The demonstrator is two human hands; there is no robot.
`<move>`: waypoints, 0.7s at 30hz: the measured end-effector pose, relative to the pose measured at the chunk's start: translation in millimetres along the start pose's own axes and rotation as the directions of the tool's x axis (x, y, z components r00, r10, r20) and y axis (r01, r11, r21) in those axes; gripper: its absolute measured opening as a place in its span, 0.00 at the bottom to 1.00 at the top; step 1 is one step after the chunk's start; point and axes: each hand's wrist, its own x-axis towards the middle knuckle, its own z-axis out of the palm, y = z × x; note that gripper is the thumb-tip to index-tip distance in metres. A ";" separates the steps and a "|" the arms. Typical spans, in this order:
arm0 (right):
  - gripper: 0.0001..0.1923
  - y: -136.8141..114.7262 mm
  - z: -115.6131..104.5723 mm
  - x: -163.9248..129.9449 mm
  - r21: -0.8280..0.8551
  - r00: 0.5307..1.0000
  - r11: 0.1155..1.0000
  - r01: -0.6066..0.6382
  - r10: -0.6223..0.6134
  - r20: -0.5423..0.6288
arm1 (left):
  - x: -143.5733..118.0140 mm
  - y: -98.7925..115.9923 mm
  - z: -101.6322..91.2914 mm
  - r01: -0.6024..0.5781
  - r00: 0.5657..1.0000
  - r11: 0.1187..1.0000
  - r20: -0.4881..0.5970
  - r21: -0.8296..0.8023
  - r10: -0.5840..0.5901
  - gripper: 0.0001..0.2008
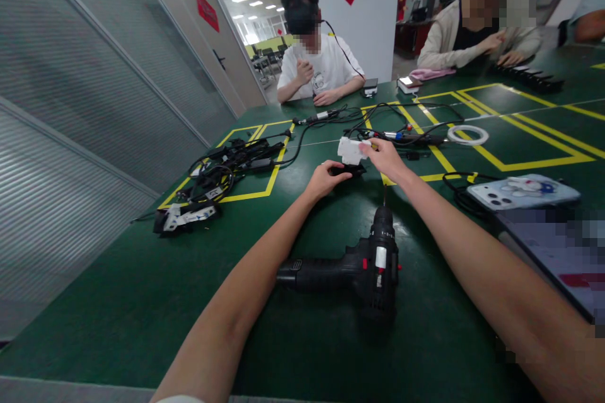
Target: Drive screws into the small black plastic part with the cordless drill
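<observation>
Hands: both of ours reach out over the dark green table (pixel 142 302) with its yellow taped lines, meeting near the middle.
Left hand: our left hand (pixel 324 179) rests fingers-down on a small black flat part (pixel 348 170) lying on the table, thumb and fingers closed lightly about its near edge.
Right hand: our right hand (pixel 385 157) pinches a small white plastic piece (pixel 352 150) between thumb and fingertips, holding it just above the black part and clear of the table.
White piece: it sits at the left of the right hand, tilted, directly over the black part; we cannot tell whether the two touch.
Drill: a black cordless drill (pixel 363 267) lies on its side between our forearms, near us, its bit pointing away toward the hands.
Left of us: a heap of black cables and adapters (pixel 222 167) sprawls across a yellow-outlined box, well apart from the hands.
Beyond the hands: a slim pen-like tool with a blue band (pixel 401 136) lies among black leads, and a white ring (pixel 467 135) sits to its right.
Right edge: a white phone in a cartoon-printed case (pixel 522 190) lies face down near our right forearm.
Others: a person in a white T-shirt (pixel 319 69) sits across the table, hands raised at work; a second person in a beige cardigan (pixel 467 34) leans on the far right corner.
</observation>
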 end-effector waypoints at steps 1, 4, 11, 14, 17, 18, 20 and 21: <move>0.22 3.5 -2.9 0.9 0.022 0.998 1.000 -0.017 0.018 -0.067 | -0.2 2.4 -4.2 0.022 1.000 0.999 0.020 0.025 -0.022 0.29; 0.23 19.6 -10.1 -2.9 0.011 0.983 0.997 -0.073 0.073 -0.171 | -4.7 10.0 -22.8 0.035 0.989 0.992 0.141 0.125 -0.053 0.33; 0.22 37.2 -8.5 -18.3 -0.053 0.991 0.995 -0.083 0.077 -0.108 | -71.3 13.9 -114.8 0.177 0.966 0.898 0.103 0.403 -0.237 0.34; 0.22 34.0 -6.9 -19.1 -0.100 0.995 0.993 -0.071 0.063 -0.082 | -132.2 2.3 -168.3 0.326 0.936 0.811 -0.046 0.485 -0.349 0.36; 0.22 32.1 -7.9 -19.6 -0.143 0.996 0.987 -0.076 0.069 -0.053 | -206.3 -18.2 -213.6 0.471 0.877 0.730 -0.177 0.495 -0.446 0.33; 0.22 31.9 -8.5 -19.9 -0.147 0.996 0.986 -0.082 0.076 -0.048 | -230.9 -26.6 -225.8 0.532 0.839 0.706 -0.183 0.467 -0.512 0.31; 0.22 31.4 -9.3 -20.4 -0.151 0.995 0.984 -0.099 0.093 -0.041 | -274.7 -43.8 -245.7 0.660 0.748 0.650 -0.240 0.377 -0.619 0.29; 0.23 31.1 -9.5 -20.5 -0.153 0.994 0.982 -0.108 0.102 -0.041 | -292.5 -51.8 -253.6 0.702 0.709 0.624 -0.260 0.343 -0.655 0.28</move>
